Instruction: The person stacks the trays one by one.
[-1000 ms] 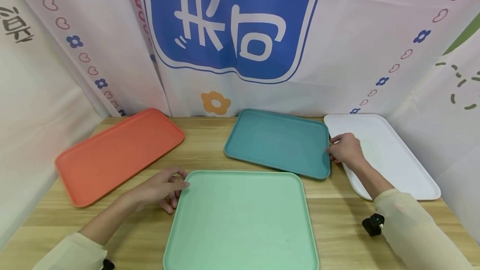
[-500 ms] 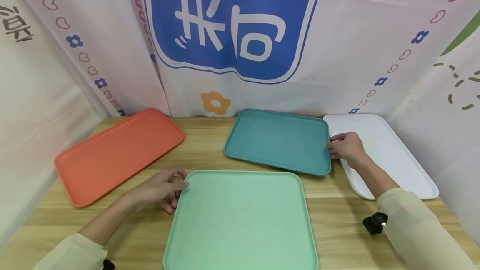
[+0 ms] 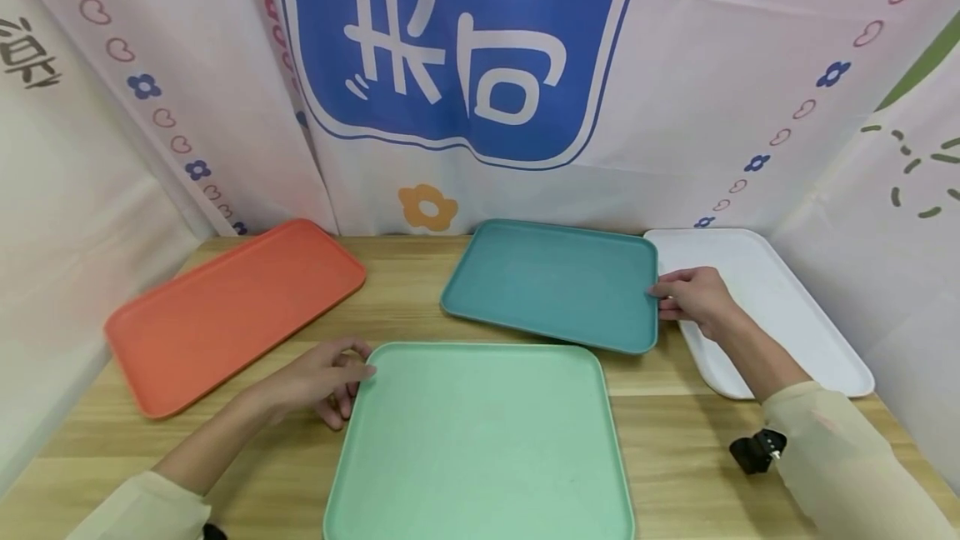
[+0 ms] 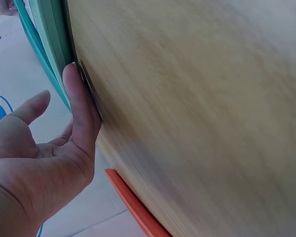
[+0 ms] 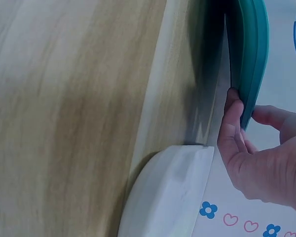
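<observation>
In the head view, my right hand (image 3: pixel 697 297) pinches the right edge of a teal tray (image 3: pixel 558 282), thumb above and fingers beneath. The right wrist view shows a gap between the teal tray (image 5: pixel 251 59) and the wooden table, so that side is raised. My left hand (image 3: pixel 318 377) is at the upper left corner of a light green tray (image 3: pixel 480 440) lying nearest me. In the left wrist view, the left fingers (image 4: pixel 80 106) touch the side of the green tray (image 4: pixel 52 29), while the thumb stands apart above the rim.
An orange tray (image 3: pixel 236 315) lies slantwise at the back left of the wooden table (image 3: pixel 675 448). At the right, a white tray (image 3: pixel 772 311) lies partly behind my right hand. Printed cloth (image 3: pixel 697 107) hangs close behind and on both sides.
The right side of the teal tray has risen slightly in my right hand, and the fingers have moved further under its edge. My left hand and the green tray have stayed put.
</observation>
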Demonstrator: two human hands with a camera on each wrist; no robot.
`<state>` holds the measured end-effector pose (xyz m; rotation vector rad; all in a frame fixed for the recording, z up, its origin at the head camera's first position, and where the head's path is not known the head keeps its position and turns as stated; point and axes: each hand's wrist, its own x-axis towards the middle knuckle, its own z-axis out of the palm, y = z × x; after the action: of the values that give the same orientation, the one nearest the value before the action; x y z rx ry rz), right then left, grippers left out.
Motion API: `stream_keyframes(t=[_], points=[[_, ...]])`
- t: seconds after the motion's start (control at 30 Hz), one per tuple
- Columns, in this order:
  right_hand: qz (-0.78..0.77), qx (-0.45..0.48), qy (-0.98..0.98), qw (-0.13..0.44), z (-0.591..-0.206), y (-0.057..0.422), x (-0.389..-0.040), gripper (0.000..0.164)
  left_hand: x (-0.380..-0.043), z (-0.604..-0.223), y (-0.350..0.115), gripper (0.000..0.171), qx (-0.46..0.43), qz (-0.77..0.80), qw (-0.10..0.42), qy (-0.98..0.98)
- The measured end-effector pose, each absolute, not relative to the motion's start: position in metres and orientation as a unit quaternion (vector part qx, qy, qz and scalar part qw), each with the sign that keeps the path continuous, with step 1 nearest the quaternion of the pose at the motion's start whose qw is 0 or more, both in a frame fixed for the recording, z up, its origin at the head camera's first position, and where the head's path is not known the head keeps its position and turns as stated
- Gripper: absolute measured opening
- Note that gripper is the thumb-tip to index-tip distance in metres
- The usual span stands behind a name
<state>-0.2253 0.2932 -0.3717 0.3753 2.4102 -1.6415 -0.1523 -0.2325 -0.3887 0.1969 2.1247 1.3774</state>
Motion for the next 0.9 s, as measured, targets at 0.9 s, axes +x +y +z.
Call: stream_keyframes(t=[0.9], points=[[-0.578,0.119,0.799,0.119,-0.3711,0.2903,-0.2237,0.048,-0.1497,-0.3858,-0.2321,0.048,0.073,0.521,0.298,0.797]])
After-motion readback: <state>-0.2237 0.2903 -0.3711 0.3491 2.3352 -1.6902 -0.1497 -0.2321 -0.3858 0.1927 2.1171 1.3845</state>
